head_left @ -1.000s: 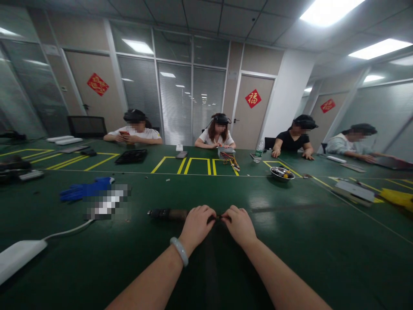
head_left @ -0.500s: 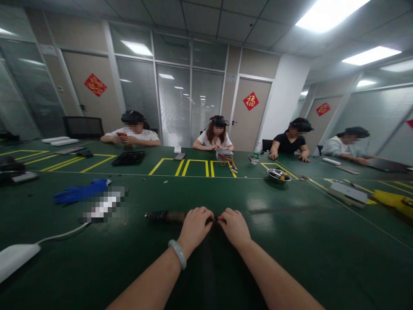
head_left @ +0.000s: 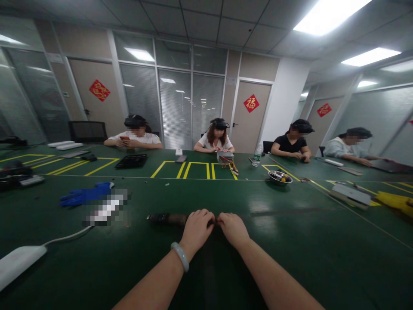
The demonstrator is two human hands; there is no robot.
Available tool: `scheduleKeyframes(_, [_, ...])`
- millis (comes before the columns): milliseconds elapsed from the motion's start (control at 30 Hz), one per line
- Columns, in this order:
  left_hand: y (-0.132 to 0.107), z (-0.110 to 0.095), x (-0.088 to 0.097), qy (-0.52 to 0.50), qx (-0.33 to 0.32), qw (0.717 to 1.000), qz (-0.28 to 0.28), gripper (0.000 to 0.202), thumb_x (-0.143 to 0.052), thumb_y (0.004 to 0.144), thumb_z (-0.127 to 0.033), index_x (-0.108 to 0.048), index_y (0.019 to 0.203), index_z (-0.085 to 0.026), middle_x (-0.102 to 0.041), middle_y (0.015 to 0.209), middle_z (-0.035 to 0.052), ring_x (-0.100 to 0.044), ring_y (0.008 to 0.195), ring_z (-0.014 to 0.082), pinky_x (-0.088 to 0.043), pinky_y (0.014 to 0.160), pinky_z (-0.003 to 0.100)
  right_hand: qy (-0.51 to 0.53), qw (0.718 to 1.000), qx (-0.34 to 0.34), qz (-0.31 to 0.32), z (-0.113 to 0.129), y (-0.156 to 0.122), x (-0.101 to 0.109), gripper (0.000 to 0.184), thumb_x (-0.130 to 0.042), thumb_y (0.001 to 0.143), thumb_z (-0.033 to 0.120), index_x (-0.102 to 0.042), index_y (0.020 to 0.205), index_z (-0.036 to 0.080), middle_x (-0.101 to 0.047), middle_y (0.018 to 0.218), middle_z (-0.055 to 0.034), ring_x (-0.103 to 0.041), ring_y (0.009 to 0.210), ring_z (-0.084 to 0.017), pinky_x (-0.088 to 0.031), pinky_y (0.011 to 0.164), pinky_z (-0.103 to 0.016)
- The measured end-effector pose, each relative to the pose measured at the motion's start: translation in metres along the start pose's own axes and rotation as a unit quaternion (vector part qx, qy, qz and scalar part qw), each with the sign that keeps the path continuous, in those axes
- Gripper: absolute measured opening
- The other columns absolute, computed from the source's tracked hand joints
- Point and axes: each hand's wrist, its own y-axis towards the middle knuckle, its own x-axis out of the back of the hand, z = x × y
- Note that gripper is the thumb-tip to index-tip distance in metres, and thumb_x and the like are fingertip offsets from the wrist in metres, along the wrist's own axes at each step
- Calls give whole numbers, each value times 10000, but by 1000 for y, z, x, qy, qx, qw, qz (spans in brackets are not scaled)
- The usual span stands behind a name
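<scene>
My left hand [head_left: 197, 227] is closed around a dark, brownish rod-shaped tool [head_left: 167, 218] that lies flat on the green table [head_left: 306, 249] and sticks out to the left of my fist. A pale bangle sits on that wrist. My right hand [head_left: 232, 228] is closed in a pinch right against the left hand, gripping something small and dark between them that I cannot make out. Both hands rest on the table near its front middle.
A blue glove [head_left: 86, 193] and a white box with a cable [head_left: 17, 261] lie to the left. A metal bowl [head_left: 279, 177], a water bottle [head_left: 257, 154], a keyboard [head_left: 131, 161] and a yellow object [head_left: 396, 200] lie further off. Several people sit along the far edge.
My hands have stayed together on the tool, barely shifting. The view has tilted slightly.
</scene>
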Motion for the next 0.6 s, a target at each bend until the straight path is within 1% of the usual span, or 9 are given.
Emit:
scheduleKeyframes(67, [-1,0,0,-5,-13,1000,-8,161,-538,887,-226,-595,1033,-264,-609,1073,17,-551,1036,209,-372,971,407,-15,1000,5,3,2,0,1,147,-486,900,156,-616,919,222,-688,929,-21,-614,885,-174,-397,814,-276])
scheduleKeyframes(100, [-2,0,1,-7,-24,1000,-18,224,-543,882,-217,-579,1096,-272,-607,1113,16,-543,1078,212,-334,1031,434,-22,1000,10,4,3,0,1,156,-473,900,141,-610,923,212,-681,937,-31,-610,893,-179,-394,823,-280])
scheduleKeyframes(167, [-4,1,3,-12,-50,998,-46,375,-553,872,-201,-516,1236,-287,-588,1210,17,-504,1176,215,-211,1131,480,-33,999,20,2,4,1,-1,172,-451,898,116,-598,938,196,-670,943,-46,-604,900,-186,-390,828,-286])
scheduleKeyframes(233, [-8,3,8,-18,-76,995,-66,464,-549,875,-195,-457,1318,-297,-568,1272,10,-468,1237,208,-128,1169,494,-38,999,29,-3,2,1,-1,188,-434,895,100,-588,948,192,-663,942,-49,-602,899,-189,-388,824,-288])
scheduleKeyframes(333, [-15,7,17,-33,-105,992,-63,440,-510,902,-196,-462,1322,-316,-578,1275,-8,-478,1238,184,-149,1176,483,-36,999,4,-5,-13,-1,5,180,-430,898,121,-588,925,203,-662,930,-47,-606,885,-193,-390,805,-290])
scheduleKeyframes(367, [-17,9,20,-37,-108,992,-60,421,-492,913,-196,-471,1315,-321,-582,1273,-12,-484,1233,177,-170,1174,477,-33,999,-16,-5,-22,-5,10,167,-437,899,142,-590,914,208,-663,937,-50,-608,886,-197,-391,801,-293])
scheduleKeyframes(433, [-21,12,25,-44,-100,992,-61,403,-460,932,-196,-476,1315,-322,-581,1278,-16,-490,1230,165,-207,1168,465,-27,997,-68,-4,-50,-18,23,155,-446,898,185,-596,894,221,-668,958,-60,-612,889,-207,-396,790,-305])
scheduleKeyframes(500, [-22,14,27,-48,-86,993,-66,412,-450,938,-193,-464,1330,-318,-577,1288,-16,-490,1229,157,-232,1164,451,-25,991,-131,-1,-88,-40,40,174,-439,889,204,-608,884,245,-675,977,-72,-619,893,-216,-399,782,-317])
scheduleKeyframes(600, [-21,14,27,-60,-87,993,-62,428,-465,927,-187,-463,1336,-313,-573,1294,-12,-492,1226,158,-254,1158,445,-53,974,-219,-4,-153,-87,65,196,-448,855,208,-633,855,276,-686,981,-99,-637,880,-217,-410,757,-318])
